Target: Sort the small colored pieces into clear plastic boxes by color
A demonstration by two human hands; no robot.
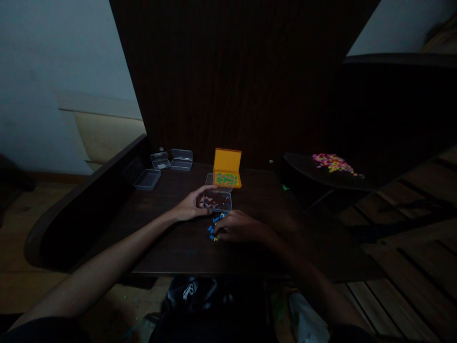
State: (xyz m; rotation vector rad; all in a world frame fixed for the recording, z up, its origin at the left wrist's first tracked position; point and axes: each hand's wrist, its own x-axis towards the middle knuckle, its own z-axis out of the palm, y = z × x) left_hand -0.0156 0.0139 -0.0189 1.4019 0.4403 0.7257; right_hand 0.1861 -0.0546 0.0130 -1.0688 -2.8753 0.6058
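The scene is very dim. My left hand (pixel 192 206) curls around the left side of a small clear plastic box (pixel 218 201) holding reddish pieces on the dark table (pixel 171 247). My right hand (pixel 238 226) rests palm down just in front of that box, fingers bent over a little heap of blue and yellow pieces (pixel 214 228). What its fingertips pinch, if anything, is hidden. Behind the clear box stands an open orange case (pixel 227 170) with green and yellow pieces inside.
Several empty clear boxes and lids (pixel 171 161) lie at the table's back left. A pile of pink and yellow pieces (pixel 333 163) sits on a dark surface to the right. A dark wooden panel rises behind. A black bag (pixel 194 293) lies under the table's front edge.
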